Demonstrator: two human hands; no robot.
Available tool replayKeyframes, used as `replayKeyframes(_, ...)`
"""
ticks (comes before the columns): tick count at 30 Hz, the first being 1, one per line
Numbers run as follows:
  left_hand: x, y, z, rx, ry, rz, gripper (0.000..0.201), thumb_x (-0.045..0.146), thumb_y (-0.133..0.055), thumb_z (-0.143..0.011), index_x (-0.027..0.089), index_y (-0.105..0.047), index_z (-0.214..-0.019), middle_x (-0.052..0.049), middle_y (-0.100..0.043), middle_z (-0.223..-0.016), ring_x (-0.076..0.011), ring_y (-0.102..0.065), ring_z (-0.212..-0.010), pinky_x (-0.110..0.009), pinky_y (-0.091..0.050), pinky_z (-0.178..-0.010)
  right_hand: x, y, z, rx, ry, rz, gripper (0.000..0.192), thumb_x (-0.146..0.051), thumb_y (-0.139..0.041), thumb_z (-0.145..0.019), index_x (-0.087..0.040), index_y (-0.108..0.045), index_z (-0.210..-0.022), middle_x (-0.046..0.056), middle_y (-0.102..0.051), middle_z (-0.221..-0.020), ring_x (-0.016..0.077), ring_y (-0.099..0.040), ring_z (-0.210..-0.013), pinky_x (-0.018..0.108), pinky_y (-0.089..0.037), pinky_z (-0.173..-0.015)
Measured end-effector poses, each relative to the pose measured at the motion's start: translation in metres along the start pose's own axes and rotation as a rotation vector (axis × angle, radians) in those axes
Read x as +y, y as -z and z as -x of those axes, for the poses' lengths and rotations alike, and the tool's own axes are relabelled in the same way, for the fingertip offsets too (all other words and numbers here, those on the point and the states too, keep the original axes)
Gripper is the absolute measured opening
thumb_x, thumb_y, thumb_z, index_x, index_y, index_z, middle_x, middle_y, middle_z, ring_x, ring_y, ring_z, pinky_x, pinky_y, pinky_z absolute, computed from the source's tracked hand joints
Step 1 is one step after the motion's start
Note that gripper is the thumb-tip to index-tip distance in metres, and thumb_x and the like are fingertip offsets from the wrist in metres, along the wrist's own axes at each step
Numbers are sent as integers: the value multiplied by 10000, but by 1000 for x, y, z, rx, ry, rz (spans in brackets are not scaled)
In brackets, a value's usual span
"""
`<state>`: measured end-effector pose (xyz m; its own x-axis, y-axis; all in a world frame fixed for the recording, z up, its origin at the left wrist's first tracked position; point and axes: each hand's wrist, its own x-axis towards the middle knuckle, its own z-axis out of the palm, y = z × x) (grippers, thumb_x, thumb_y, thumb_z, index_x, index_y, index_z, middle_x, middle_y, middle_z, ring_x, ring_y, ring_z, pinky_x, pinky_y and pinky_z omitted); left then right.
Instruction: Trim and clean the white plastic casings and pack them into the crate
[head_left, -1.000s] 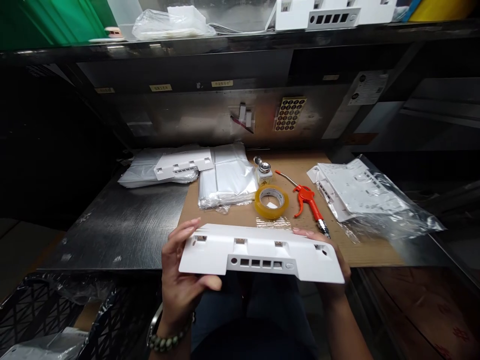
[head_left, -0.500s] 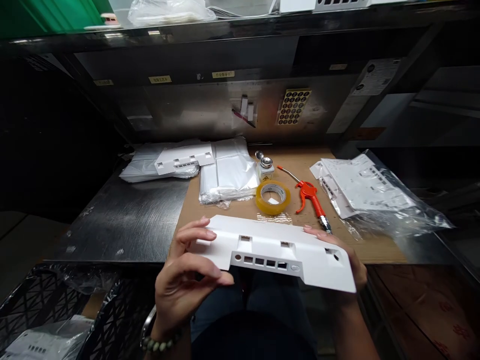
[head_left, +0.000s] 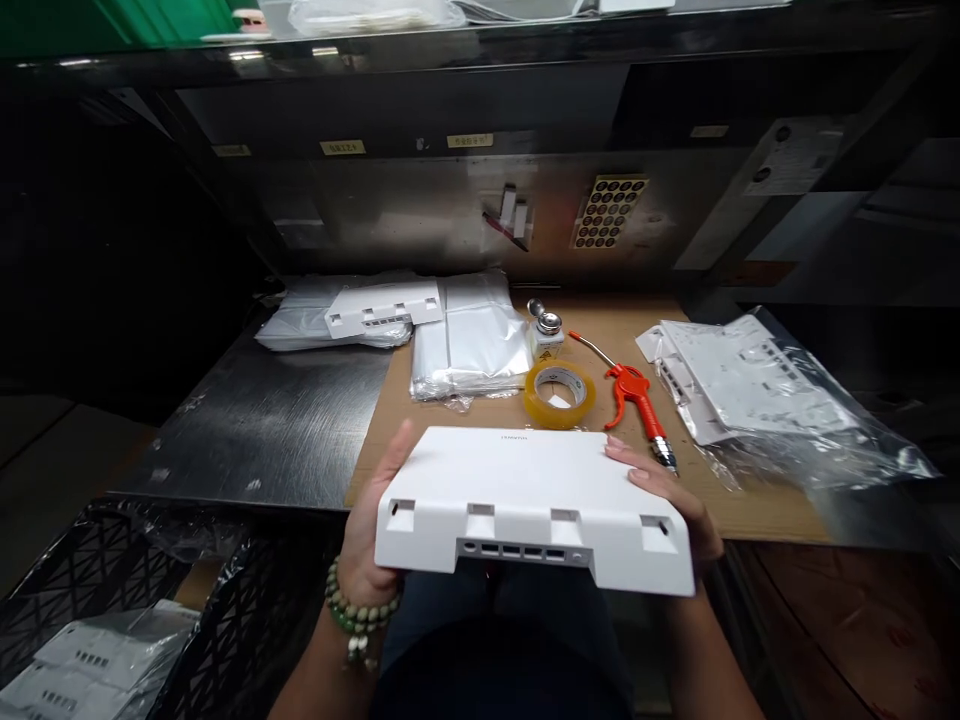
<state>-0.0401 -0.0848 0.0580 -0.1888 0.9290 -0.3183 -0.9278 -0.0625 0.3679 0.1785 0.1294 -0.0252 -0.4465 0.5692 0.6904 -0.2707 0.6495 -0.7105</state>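
Right now you hold a white plastic cover over the near edge of the bench, your left hand under its left end and your right hand at its right end, fingers wrapped on it. Just beyond lie a roll of tape, a red air gun, a small bottle and clear bags. Bagged white parts sit well to the right. Small grey print on the cover is too tiny to read.
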Motion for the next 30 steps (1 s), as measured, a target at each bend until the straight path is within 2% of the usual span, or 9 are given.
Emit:
replayKeyframes(3, 3, -15, -3, -6, 67, -24, 679, 557, -304, -1066, 88, -484, -1522, -211, -721, -1321, -385, -710, -1184, -567, -519, -1085, 2, -7, -4, -8, -29, -57, 256, -309, -625, -990, -296, -735, -1221, 61, -711, -1382, 330, -653, -1311, 606, -484, -1140)
replayKeyframes(5, 5, -23, -4, 11, -4, -51, 699, 567, -252, -1071, 91, -475, -1532, -205, -718, -1328, -374, -710, -1188, -553, -519, -1089, 1, -9, -4, 30, -205, -48, 289, -354, -616, -996, -270, -734, -1246, 74, -668, -1443, 326, -602, -1374, 565, -447, -1180)
replayKeyframes(7, 5, -26, -6, 4, -119, -90, 726, 612, -230, -1062, 126, -476, -1542, -183, -715, -1344, -359, -697, -1215, -529, -519, -1095, 1, -7, -3, 87, -420, -45, 388, -417, -670, -961, -250, -709, -1309, 94, -665, -1445, 337, -601, -1372, 522, -487, -1148)
replayKeyframes(10, 1, -22, -10, -43, -264, -147, 805, 755, -386, -977, 192, -490, -1543, -146, -713, -1362, -360, -665, -1267, -501, -521, -1100, 2, -1, 3, 81, -681, -165, 486, -553, -642, -963, -234, -709, -1324, 114, -697, -1396, 336, -663, -1291, 449, -586, -1023)
replayKeyframes(12, -2, -17, -13, -79, -313, -175, 880, 817, -529, -880, 234, -500, -1539, -124, -713, -1367, -369, -636, -1305, -503, -510, -1113, 0, 1, 8, 14, -761, -329, 519, -611, -549, -1000, -244, -714, -1326, 118, -692, -1402, 323, -684, -1258, 430, -611, -980)
replayKeyframes(15, -6, -7, -17, -132, -312, -191, 925, 851, -627, -784, 275, -548, -1503, -102, -712, -1369, -380, -589, -1358, -525, -469, -1151, -5, -1, 11, -42, -764, -463, 439, -528, -595, -1008, -305, -682, -1376, 91, -703, -1387, 287, -713, -1209, 411, -622, -968)
replayKeyframes(19, -10, 16, -18, -173, -312, -215, 926, 924, -563, -749, 295, -629, -1425, -76, -707, -1377, -379, -518, -1425, -524, -416, -1193, -10, -6, 14, -30, -707, -484, 372, -455, -635, -1007, -324, -701, -1349, 75, -743, -1316, 258, -735, -1158, 379, -629, -953)
replayKeyframes(24, -21, 42, -16, 31, -465, -277, 992, 994, -494, -696, 324, -631, -1415, -50, -715, -1372, -369, -464, -1466, -481, -431, -1186, -9, -2, 21, -41, -667, -500, 374, -404, -647, -1010, -351, -678, -1379, 53, -732, -1341, 243, -719, -1187, 384, -608, -1002)
replayKeyframes(30, -31, 33, -16, 173, -496, -268, 1129, 1072, -392, -608, 324, -611, -1424, -76, -711, -1372, -398, -532, -1399, -492, -503, -1112, -7, 2, 25, -67, -632, -394, 413, -438, -659, -996, -325, -675, -1393, 66, -752, -1296, 256, -714, -1189, 422, -572, -1060)
